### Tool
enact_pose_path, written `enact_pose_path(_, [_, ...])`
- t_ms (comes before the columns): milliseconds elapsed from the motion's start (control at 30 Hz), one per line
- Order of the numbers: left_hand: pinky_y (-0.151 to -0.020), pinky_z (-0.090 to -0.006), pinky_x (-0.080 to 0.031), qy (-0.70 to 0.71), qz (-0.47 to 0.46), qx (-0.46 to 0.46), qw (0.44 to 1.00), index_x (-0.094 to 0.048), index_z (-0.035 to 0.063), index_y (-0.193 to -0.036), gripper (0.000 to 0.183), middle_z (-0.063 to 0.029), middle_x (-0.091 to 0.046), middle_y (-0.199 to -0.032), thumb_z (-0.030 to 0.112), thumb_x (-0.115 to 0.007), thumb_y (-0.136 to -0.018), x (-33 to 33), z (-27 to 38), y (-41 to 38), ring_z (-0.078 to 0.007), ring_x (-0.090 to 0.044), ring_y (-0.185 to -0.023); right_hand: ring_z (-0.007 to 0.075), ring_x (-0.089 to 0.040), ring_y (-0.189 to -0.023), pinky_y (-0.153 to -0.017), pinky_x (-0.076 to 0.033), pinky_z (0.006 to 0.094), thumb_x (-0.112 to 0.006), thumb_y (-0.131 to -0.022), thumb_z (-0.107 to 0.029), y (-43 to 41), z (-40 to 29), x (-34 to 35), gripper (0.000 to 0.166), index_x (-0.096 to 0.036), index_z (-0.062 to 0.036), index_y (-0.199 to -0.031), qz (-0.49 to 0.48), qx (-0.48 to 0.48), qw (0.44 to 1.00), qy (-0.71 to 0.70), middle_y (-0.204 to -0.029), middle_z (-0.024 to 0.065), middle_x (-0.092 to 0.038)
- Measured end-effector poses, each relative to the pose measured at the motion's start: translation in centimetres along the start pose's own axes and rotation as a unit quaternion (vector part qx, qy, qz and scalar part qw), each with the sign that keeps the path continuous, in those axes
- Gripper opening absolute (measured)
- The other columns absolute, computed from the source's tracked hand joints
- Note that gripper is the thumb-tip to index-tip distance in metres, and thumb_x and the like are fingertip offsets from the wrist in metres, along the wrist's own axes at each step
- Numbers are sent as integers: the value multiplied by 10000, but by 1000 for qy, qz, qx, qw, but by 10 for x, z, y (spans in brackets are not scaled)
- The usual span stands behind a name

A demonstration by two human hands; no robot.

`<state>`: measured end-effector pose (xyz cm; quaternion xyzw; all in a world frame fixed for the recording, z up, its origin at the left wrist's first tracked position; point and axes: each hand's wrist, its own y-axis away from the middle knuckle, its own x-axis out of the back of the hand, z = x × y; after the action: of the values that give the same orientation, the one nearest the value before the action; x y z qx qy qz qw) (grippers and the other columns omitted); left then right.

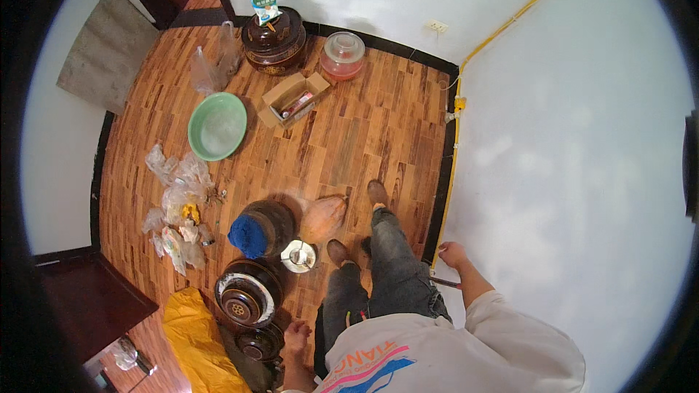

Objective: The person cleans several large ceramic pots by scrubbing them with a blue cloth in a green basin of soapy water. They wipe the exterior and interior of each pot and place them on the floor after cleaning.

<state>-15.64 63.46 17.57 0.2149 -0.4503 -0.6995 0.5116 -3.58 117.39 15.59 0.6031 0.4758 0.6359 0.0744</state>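
Observation:
My left hand [297, 334] hangs low beside my leg, its fingers loosely curled. Just beyond it stands a small dark lidded jar [258, 345]. A larger brown glazed pickle jar [240, 305], with white material in its rim, stands behind that. My right hand [453, 255] is at my other side by the white wall, fingers bent inward. A thin dark rod [445, 282] shows below it; I cannot tell what it belongs to. No object shows in either hand. Near my feet are a dark jar [281, 226] topped with blue cloth [248, 236], a pumpkin-like orange gourd [324, 218] and a white round container [298, 256].
A green basin [217, 126], an open cardboard box [295, 99], a glass jar of pink liquid [343, 55] and a large brown jar [274, 43] carrying a packet [265, 8] stand farther off. Crumpled plastic bags [183, 196] and yellow sheeting [199, 344] lie left. A yellow pipe [513, 19] follows the wall.

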Motion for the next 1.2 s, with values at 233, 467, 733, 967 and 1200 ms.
enact_pose_path(233, [-662, -328, -507, -174, 19, 100, 979, -561, -84, -1040, 241, -168, -638, -846, 66, -524, -855, -66, 81, 12, -215, -629, -730, 312, -605, -935, -846, -475, 379, -537, -719, -189, -52, -6, 20, 306, -669, -113, -984, -38, -25, 997, 63, -986, 134, -650])
enact_pose_path(467, [-721, -341, -508, -92, 35, 176, 979, -537, -62, -1099, 300, -152, -630, -913, 151, -534, -888, -103, 15, -67, -219, -620, -803, 320, -610, -899, -821, -478, 388, -561, -722, -263, -111, 21, 6, 316, -672, -132, -987, -124, -48, 988, 75, -965, 139, -651])
enact_pose_path(733, [-663, -336, -503, -172, 56, 128, 975, -579, -42, -1016, 232, -130, -640, -832, 147, -543, -887, -192, 102, -96, -198, -618, -735, 322, -621, -869, -809, -491, 391, -559, -713, -233, -149, 101, 17, 282, -675, -149, -956, -176, -82, 975, 110, -935, 134, -659])
enact_pose_path(967, [-606, -335, -480, -210, 63, 82, 972, -612, -21, -871, 221, -104, -611, -739, 191, -549, -893, -217, 144, -126, -193, -575, -609, 292, -618, -880, -791, -494, 372, -555, -748, -268, -193, 132, 32, 254, -674, -135, -929, -153, -25, 983, 100, -973, 88, -655])
enact_pose_path(1200, [-732, -328, -477, -214, 77, 87, 970, -602, 26, -1021, 260, -130, -644, -888, 239, -576, -873, -206, 127, -207, -229, -627, -832, 278, -626, -886, -785, -489, 354, -593, -751, -213, -260, 47, 22, 232, -668, -93, -935, -142, -28, 989, 37, -933, 121, -663])
